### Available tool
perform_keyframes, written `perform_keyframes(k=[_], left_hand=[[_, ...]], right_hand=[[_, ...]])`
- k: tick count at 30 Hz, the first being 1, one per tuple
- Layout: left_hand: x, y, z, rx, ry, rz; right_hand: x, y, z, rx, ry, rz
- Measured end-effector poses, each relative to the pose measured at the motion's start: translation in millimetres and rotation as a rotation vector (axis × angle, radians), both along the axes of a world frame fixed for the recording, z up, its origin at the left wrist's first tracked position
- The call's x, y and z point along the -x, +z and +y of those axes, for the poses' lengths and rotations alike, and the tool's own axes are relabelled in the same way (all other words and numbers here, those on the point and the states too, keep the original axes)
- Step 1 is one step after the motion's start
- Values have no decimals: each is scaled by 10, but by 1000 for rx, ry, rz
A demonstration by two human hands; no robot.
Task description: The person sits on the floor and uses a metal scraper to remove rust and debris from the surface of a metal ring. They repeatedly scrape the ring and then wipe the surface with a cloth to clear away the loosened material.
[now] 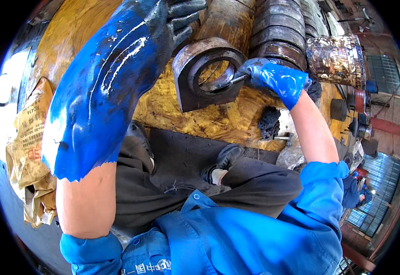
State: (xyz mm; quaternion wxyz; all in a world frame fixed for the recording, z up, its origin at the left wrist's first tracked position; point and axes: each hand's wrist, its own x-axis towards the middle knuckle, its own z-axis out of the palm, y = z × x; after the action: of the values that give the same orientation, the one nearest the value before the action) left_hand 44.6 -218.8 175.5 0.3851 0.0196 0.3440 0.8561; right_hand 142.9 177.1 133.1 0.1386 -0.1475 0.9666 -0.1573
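A thick steel block with a round bore (231, 98) stands upright on the yellow-brown, oil-smeared work surface (163, 103). At its right side my right hand (266, 75), in a blue rubber glove, is closed on a thin metal rod (240, 79). The rod's bright end reaches into the bore, near the inner wall. My left hand (181, 20), in a long blue glove with dark, dirty fingers, is above and left of the block. Its fingers curl toward the right; what they hold, if anything, is hidden behind them.
Behind the block lie a brown metal cylinder (227, 20) and a row of dark steel rings (277, 30). A paint-crusted can (336, 60) stands at the right. Black rag (269, 123) lies by the near edge. A torn paper sack (32, 142) is at the left.
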Motion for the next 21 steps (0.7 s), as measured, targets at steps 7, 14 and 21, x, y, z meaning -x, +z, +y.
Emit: perform_keyframes(k=[7, 14, 21], left_hand=[[46, -27, 74, 9, -6, 3], [86, -31, 205, 30, -19, 21], [157, -13, 358, 61, -30, 64]], right_hand=[[13, -50, 42, -52, 81, 39], [58, -171, 10, -117, 179, 89], [45, -402, -233, 252, -325, -226]])
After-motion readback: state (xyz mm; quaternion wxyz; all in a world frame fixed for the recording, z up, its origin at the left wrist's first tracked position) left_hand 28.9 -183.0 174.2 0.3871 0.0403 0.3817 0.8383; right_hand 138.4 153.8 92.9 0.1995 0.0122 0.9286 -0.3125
